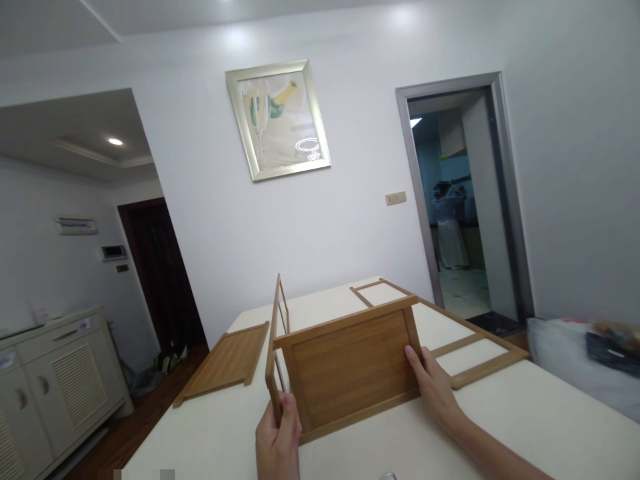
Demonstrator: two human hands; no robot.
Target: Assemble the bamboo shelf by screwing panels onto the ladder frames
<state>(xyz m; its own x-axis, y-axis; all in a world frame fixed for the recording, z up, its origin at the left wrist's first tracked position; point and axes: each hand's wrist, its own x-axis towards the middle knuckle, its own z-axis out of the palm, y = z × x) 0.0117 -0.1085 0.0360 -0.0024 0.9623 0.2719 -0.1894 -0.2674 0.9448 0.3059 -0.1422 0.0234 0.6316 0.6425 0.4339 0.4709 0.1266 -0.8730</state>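
A brown wooden panel (350,367) with a raised border stands on edge above the white table. My right hand (433,383) grips its right end, thumb on the near face and fingers behind. At the panel's left end is a narrow wooden side frame (275,333), upright and meeting the panel at an angle. My left hand (278,433) is closed around the lower part of this side frame. Whether the two pieces are fastened together, I cannot tell. Another wooden side frame (487,357) lies flat on the table beyond my right hand.
A second slatted wooden panel (227,360) lies flat at the table's (200,440) left. Plastic-wrapped items (590,360) sit right of the table. A cream cabinet (70,373) stands at left. Through the doorway (463,200) a person (450,223) stands in another room.
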